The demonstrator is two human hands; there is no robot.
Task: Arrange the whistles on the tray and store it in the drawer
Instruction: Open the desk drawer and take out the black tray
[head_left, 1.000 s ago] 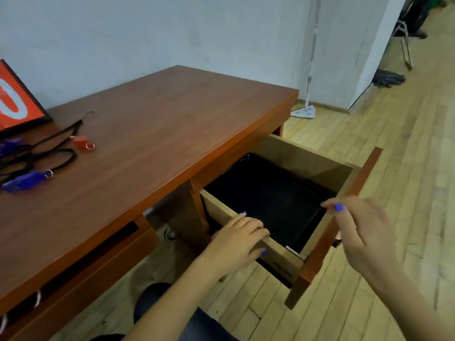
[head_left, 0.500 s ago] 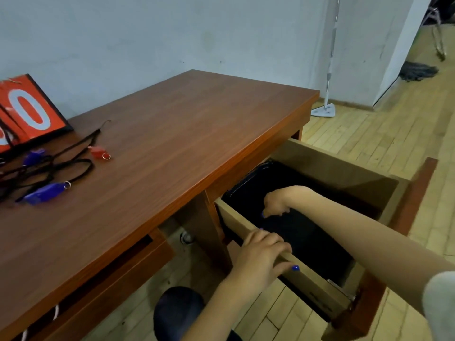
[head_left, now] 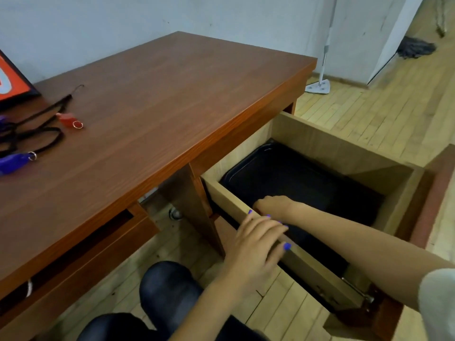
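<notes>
Pale grey-white wall [head_left: 123, 28] behind desk, scuffed in places. Reddish-brown wooden desk [head_left: 160, 99] fills left and centre, grain running lengthwise. Floor [head_left: 394, 114] of light wooden planks. White flat mop [head_left: 318, 86] stands against wall past desk's far corner, handle upright. White pillar [head_left: 384, 33] at upper right; grey string mop head [head_left: 414, 49] on floor beyond it. Red board [head_left: 12, 84] with black edge at desk's left. Light even, soft.

Black tray [head_left: 283, 173] inside open drawer [head_left: 320, 143]; whistles [head_left: 69, 119] on desk.
</notes>
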